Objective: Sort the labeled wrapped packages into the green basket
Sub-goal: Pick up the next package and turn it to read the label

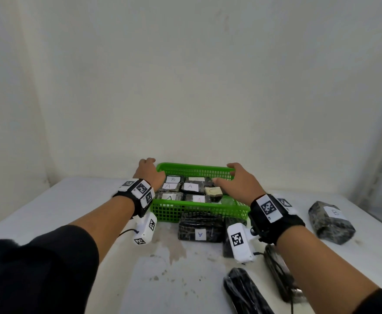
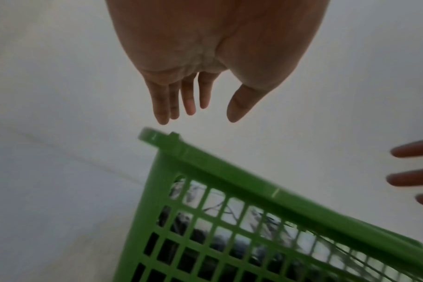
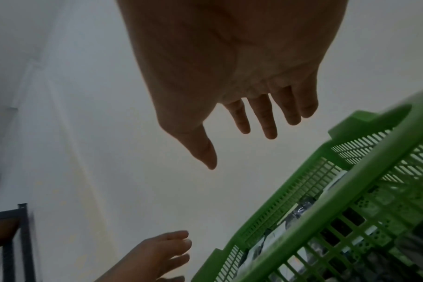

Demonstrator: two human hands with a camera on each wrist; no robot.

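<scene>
I get soft, even, dim light on the head view; both wrist views are darker and motion-blurred around the green basket (image 2: pixel 229 177), its lines bowed near the edges.

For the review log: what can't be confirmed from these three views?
- Head view: the wrapped package in front of the green plastic mesh basket has its label hidden by the right wrist camera.
- Head view: the label on the far middle package in the basket is too faint to read.
- Both wrist views: package labels blur behind the mesh.

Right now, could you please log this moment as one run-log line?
left hand: open, above green basket | right hand: open, above basket | A package: on table, outside
</scene>
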